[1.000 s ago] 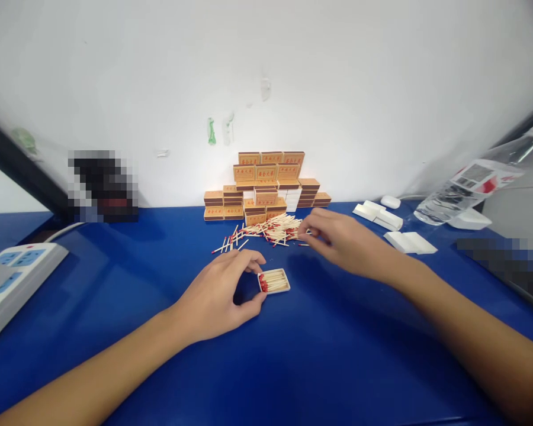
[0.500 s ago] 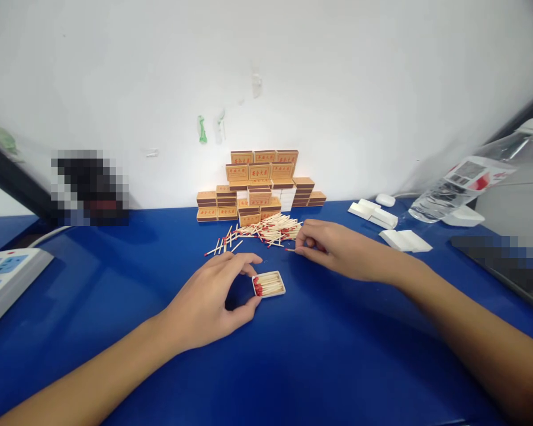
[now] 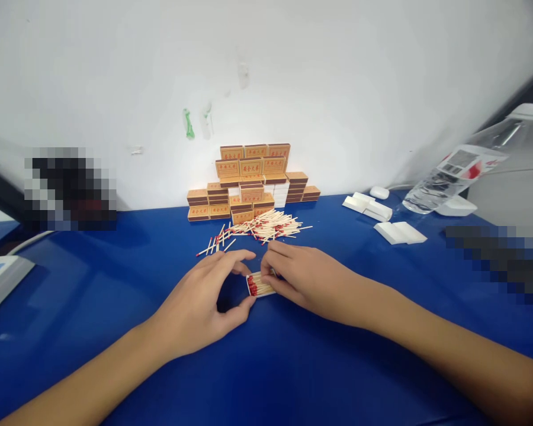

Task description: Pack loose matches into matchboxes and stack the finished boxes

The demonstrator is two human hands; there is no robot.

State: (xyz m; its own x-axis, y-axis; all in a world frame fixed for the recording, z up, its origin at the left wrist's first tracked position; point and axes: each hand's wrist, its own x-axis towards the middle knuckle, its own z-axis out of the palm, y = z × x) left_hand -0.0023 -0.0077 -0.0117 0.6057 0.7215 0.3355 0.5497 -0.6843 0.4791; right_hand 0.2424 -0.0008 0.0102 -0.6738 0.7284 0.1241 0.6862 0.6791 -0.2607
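Note:
A small white matchbox tray [image 3: 248,286] lies on the blue tabletop, holding several red-headed matches [image 3: 256,285]. The thumb and fingers of my left hand [image 3: 195,305] are closed on the tray's left end. Over the tray's right part, my right hand [image 3: 308,275] has its fingers pinched at the matches; the match in this pinch is mostly hidden by the fingertips. Just beyond my hands lies a loose pile of matches [image 3: 273,226], some scattered to the left.
Behind the pile, stacked matchboxes [image 3: 251,168] stand against the white wall. To the right are white folded pieces [image 3: 400,232], a tilted plastic bottle [image 3: 444,177] and a blurred dark object [image 3: 493,254]. A power strip [image 3: 9,281] sits at the left edge.
My right hand has come from beside the match pile, where it held a match, toward me and left to the tray. My left hand stays at the tray. The view has shifted slightly.

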